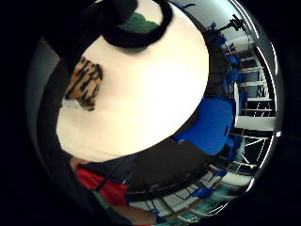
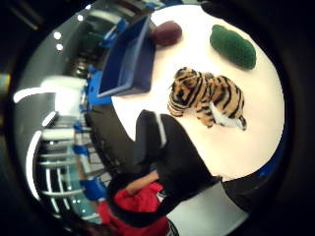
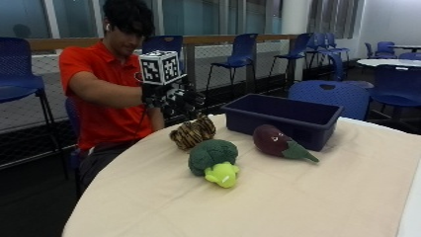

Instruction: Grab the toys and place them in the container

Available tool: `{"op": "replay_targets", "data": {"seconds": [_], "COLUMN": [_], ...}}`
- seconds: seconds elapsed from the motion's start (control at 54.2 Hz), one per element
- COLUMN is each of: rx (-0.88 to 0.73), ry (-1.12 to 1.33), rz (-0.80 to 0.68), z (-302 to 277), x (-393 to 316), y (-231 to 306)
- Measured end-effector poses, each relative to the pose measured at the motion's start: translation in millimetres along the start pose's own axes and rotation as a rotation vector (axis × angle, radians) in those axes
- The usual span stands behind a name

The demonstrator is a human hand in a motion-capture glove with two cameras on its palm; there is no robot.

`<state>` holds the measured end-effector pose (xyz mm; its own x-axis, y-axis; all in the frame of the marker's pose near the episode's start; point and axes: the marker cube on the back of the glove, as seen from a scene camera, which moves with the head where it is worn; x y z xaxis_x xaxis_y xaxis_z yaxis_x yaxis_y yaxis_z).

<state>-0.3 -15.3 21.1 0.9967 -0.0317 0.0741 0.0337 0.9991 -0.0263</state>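
i can't tell how my gloved hand (image 3: 172, 96) is set; it's above the tiger (image 3: 192, 132), holding nothing. broccoli (image 3: 214, 161) just beside the tiger, eggplant (image 3: 279, 142) against the blue bin (image 3: 283, 118), all on the table (image 3: 296, 197).

We see the gloved right hand (image 3: 172, 97) raised in open air above the far left part of the table (image 3: 276, 197), with a clear gap beneath it down to the tiger toy (image 3: 192, 132). Just near of the tiger, the broccoli toy (image 3: 213, 160) crowds that side. Right of both lies the eggplant toy (image 3: 279, 142), close against the near wall of the blue container (image 3: 283, 120), whose top is open from above. Bare cloth spreads wide across the near and right parts of the table. Blue chairs (image 3: 332, 94) stand beyond the far edge.
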Motion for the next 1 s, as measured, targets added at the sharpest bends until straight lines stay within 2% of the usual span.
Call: {"op": "replay_targets", "data": {"seconds": [0.258, 0.461, 0.775, 0.996], "rx": [-0.009, -0.099, -0.222, -0.200], "ry": [-0.071, -0.060, 0.099, 0.130], "rz": [-0.025, -0.016, 0.069, 0.076], "z": [33, 68, 100, 103], "x": [-18, -29, -29, -29], "y": [-24, -44, -57, -53]}}
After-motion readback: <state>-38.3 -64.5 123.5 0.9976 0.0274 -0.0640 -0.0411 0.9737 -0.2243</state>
